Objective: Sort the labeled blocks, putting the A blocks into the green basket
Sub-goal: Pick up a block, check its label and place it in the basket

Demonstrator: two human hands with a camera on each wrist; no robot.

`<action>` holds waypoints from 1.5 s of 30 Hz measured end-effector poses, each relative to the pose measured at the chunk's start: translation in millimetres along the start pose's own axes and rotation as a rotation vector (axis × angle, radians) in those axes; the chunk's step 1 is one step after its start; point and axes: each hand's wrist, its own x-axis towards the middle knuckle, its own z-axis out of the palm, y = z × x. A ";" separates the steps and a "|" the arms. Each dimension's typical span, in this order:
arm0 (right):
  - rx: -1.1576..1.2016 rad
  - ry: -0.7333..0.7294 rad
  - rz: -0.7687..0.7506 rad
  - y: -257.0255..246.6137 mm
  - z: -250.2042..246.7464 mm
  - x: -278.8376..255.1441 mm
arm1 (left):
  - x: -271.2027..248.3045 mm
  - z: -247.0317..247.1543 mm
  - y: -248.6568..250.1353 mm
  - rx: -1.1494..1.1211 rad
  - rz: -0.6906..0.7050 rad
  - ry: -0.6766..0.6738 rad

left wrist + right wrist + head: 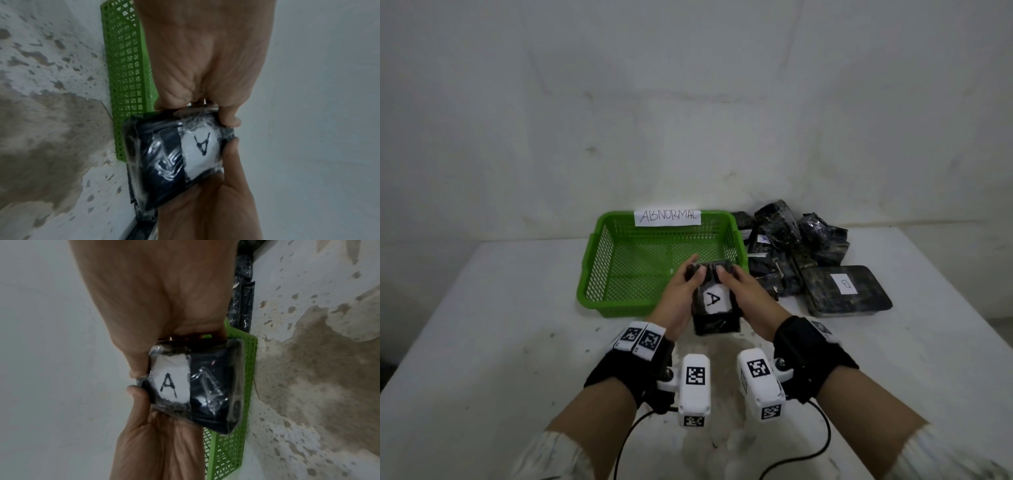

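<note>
A black plastic-wrapped block [717, 322] with a white "A" label [713, 299] is held between both hands over the near rim of the green basket [599, 260]. My left hand [683, 291] grips its left side and my right hand [744, 291] its right side, thumbs on top. The left wrist view shows the block [164, 154] between the left hand [205, 65] and the right hand [216, 203], beside the basket [127, 65]. In the right wrist view the block [209, 386] sits between the right hand [154, 296] and the left hand [160, 443]. The basket looks empty.
A pile of black wrapped blocks [791, 246] lies right of the basket, with a flat block labeled "B" [842, 289] at its front. A paper sign reading "ABNORMAL" [667, 217] hangs on the basket's far rim. The white table [482, 325] is stained; a wall stands behind.
</note>
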 end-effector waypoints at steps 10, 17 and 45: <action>0.161 -0.056 -0.020 2.5 -14.1 0.6 | -6.5 8.5 8.4 0.075 0.029 0.011; 0.249 -0.045 -0.044 4.5 -25.6 -3.7 | -15.6 20.2 4.3 0.124 0.014 -0.048; -0.036 -0.137 -0.086 1.5 -27.4 -27.6 | -32.5 16.4 -3.4 0.248 0.113 0.079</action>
